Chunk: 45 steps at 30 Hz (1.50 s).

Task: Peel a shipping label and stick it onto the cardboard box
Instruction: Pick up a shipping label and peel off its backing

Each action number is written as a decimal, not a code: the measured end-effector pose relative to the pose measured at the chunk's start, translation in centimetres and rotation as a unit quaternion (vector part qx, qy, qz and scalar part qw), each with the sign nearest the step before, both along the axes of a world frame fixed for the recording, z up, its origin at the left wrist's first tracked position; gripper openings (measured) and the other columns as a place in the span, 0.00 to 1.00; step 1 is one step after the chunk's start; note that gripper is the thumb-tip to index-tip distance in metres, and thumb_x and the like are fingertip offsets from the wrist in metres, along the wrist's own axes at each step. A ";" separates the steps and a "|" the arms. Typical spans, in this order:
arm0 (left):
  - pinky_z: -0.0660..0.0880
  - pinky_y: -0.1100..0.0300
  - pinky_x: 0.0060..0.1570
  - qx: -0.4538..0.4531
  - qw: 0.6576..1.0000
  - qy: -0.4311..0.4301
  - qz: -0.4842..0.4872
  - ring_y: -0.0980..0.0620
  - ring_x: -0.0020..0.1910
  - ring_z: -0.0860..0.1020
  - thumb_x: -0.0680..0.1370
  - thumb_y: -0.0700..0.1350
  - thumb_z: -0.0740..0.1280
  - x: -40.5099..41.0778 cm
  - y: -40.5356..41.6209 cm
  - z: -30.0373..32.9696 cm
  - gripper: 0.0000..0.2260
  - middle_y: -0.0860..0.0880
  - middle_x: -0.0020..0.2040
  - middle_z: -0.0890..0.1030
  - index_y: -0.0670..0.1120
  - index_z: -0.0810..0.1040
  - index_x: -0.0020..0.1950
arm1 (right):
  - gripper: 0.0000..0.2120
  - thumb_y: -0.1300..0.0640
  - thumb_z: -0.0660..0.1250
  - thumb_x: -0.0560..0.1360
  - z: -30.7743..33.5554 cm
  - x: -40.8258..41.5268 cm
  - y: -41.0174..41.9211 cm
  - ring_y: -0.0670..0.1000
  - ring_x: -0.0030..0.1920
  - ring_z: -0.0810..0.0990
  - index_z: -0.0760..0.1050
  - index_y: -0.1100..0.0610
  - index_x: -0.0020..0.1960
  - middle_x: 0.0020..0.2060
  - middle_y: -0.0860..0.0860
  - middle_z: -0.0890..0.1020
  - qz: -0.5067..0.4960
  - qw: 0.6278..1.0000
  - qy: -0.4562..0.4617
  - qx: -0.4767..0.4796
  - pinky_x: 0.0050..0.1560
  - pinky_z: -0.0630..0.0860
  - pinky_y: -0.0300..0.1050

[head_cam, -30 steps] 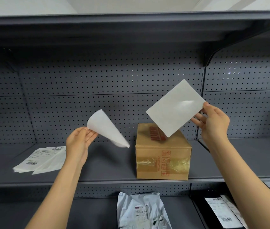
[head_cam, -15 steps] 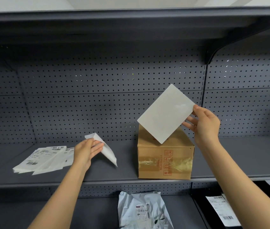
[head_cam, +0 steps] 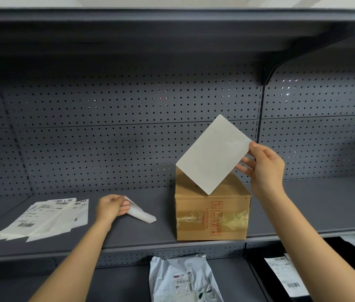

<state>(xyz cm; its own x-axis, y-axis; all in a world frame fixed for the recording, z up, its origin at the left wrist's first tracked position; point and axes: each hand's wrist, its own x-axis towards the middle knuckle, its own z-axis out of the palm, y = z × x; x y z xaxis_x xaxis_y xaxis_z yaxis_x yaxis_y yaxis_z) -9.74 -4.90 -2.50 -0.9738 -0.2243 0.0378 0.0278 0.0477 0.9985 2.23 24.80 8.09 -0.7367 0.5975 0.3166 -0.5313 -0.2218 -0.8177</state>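
Cardboard box sits centre-right of frame on the grey shelf, taped front w/ red print facing me. I see the right hand pinching the label by its right corner, held tilted in the air above the box, blank side toward me, lower corner overlapping the box top in view; can't tell if touching. Left hand, lower-centre-left, grips a curled backing sheet whose far end rests on the shelf. Stack of printed labels lies at left of frame, near that hand. Grey mailer bag on lower shelf, bottom centre.
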 end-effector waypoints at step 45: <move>0.71 0.60 0.34 -0.400 0.781 0.480 0.009 0.48 0.39 0.77 0.73 0.41 0.59 10.4 14.3 8.3 0.06 0.46 0.39 0.78 0.42 0.74 0.42 | 0.05 0.60 0.58 0.77 0.5 1.9 -5.1 0.55 0.43 0.80 0.69 0.59 0.43 0.41 0.56 0.79 0.156 0.986 0.009 -0.055 0.43 0.78 0.48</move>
<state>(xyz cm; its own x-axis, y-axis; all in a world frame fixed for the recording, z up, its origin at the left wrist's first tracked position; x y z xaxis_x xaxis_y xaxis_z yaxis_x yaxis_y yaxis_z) 0.67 9.44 5.80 -0.4068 0.2315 0.8837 0.7372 0.6545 0.1679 4.10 19.71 8.61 -0.8850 0.3740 0.2772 -0.4372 -0.4630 -0.7710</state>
